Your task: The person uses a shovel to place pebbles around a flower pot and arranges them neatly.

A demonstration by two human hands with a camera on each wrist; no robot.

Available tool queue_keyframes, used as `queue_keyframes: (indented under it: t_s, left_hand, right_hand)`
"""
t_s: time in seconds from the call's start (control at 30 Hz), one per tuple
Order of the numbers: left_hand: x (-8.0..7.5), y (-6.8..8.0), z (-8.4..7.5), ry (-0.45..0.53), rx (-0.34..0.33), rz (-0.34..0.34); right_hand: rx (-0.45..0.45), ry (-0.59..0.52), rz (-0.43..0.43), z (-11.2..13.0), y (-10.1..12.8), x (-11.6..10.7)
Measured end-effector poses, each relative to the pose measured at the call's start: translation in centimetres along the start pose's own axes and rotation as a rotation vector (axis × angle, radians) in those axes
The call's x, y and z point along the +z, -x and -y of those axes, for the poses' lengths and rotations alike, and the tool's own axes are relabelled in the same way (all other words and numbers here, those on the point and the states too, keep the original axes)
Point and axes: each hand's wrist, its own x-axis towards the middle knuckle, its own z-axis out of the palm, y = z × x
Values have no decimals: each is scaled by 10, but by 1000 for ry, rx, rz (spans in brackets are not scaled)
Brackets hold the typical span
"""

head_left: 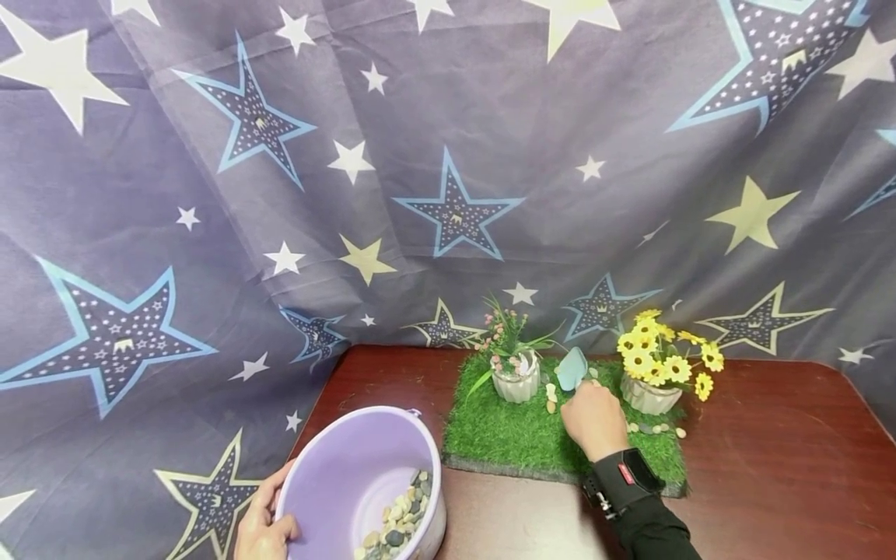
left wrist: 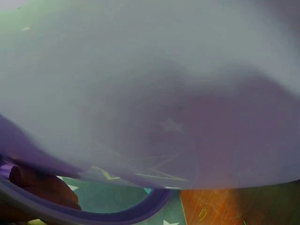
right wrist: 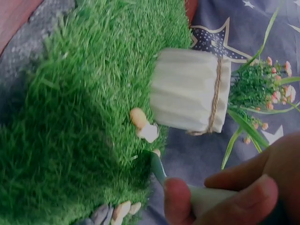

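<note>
My left hand (head_left: 264,519) grips the rim of a lilac bucket (head_left: 334,455), thumb over the edge. The bucket is tilted, and pebbles (head_left: 400,517) lie in its bottom. In the left wrist view, the bucket's wall (left wrist: 140,93) fills most of the picture. My right hand (head_left: 595,418) holds a small blue-green shovel (head_left: 572,369) by its handle over a mat of artificial grass (head_left: 504,435). In the right wrist view, the shovel's blade (right wrist: 158,168) points down at the grass, close to a few pebbles (right wrist: 149,133). Whether anything lies on the blade is hidden.
On the mat, a white pot with pink flowers (head_left: 516,381) stands left of my right hand, and a pot with yellow flowers (head_left: 651,395) stands to its right. A row of pebbles (head_left: 656,428) lies before the yellow ones. Behind the brown table (head_left: 784,451) hangs a starry cloth (head_left: 532,101).
</note>
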Motion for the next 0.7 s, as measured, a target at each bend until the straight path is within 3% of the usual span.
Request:
queue_keyframes:
  t_s: [0.23,0.47,0.7]
  left_hand:
    - [3,0,-1,-50,-26,-26]
    - [2,0,0,-14,-13,-11]
    - [0,0,0,-14,-3,-13]
  right_hand:
    - [-2,3,4,-3,0,6]
    - [-43,42,-57,-4,-1,12]
    - [-46,41,-60,-5,-1,11]
